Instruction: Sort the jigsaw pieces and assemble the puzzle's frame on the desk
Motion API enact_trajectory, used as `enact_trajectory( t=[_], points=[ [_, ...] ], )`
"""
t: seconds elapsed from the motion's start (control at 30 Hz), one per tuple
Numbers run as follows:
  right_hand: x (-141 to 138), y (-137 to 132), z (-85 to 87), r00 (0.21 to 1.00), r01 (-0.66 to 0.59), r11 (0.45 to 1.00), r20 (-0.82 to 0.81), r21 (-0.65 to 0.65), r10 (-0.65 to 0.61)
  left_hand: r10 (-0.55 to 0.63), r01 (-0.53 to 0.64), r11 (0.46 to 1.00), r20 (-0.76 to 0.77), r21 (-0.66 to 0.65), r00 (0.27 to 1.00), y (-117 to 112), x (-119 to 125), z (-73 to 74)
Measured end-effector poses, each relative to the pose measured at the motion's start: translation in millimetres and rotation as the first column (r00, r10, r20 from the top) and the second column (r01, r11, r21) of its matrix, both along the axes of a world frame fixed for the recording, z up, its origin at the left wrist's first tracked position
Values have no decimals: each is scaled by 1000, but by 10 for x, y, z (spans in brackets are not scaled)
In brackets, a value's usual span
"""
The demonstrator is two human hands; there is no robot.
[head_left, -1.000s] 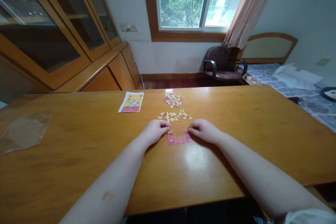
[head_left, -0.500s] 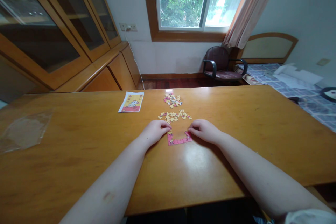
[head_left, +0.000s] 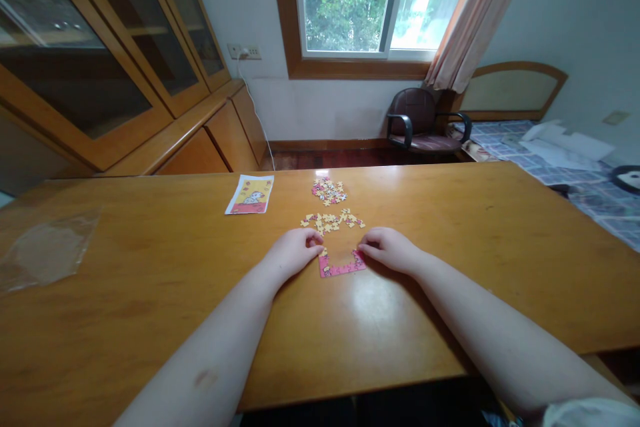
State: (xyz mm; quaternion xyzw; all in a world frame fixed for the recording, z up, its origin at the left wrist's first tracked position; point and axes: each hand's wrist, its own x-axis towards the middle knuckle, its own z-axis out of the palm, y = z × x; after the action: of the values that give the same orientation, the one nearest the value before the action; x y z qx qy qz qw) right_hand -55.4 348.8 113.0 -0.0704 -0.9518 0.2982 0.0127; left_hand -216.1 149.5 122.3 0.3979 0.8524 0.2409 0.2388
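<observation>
A partly joined pink jigsaw border (head_left: 342,267) lies on the wooden table (head_left: 450,227) between my hands. My left hand (head_left: 293,251) rests at its left end, fingers curled and pinched at a small piece I cannot make out. At the right end my right hand (head_left: 388,248) has its fingertips pressed on the border's corner, fingers curled. Just beyond my hands is a loose row of yellow pieces (head_left: 332,221). A smaller heap of pieces (head_left: 329,191) lies farther back.
A reference picture card (head_left: 250,194) lies at the back left of the table. A clear plastic bag (head_left: 45,250) lies near the left edge. Wooden cabinets stand on the left, a dark armchair (head_left: 419,121) under the window, a bed at right.
My left hand has shifted very slightly; otherwise nothing has visibly moved.
</observation>
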Motion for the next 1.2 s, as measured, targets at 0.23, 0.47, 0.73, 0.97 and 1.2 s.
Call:
enact_trajectory(
  t=[0.23, 0.47, 0.73, 0.97, 1.2],
  points=[
    [3, -2, 0, 1000, -2, 1000, -5, 8, 2, -159, 133, 980, -180, -150, 971, -94, 125, 191],
    [9, 3, 15, 999, 0, 1000, -47, -30, -1, -221, 170, 958, -213, -233, 952, -124, 194, 204],
    [6, 6, -11, 1000, 2, 1000, -29, -17, -2, -297, 238, 937, -222, -256, 929, -121, 203, 262],
    [5, 9, -14, 999, 2, 1000, -36, -21, -3, -319, 259, 932, -234, -253, 918, -112, 205, 269],
    [6, 5, -13, 998, 8, 1000, -64, -26, -9, -314, 257, 936, -241, -242, 918, -114, 210, 242]
  ],
)
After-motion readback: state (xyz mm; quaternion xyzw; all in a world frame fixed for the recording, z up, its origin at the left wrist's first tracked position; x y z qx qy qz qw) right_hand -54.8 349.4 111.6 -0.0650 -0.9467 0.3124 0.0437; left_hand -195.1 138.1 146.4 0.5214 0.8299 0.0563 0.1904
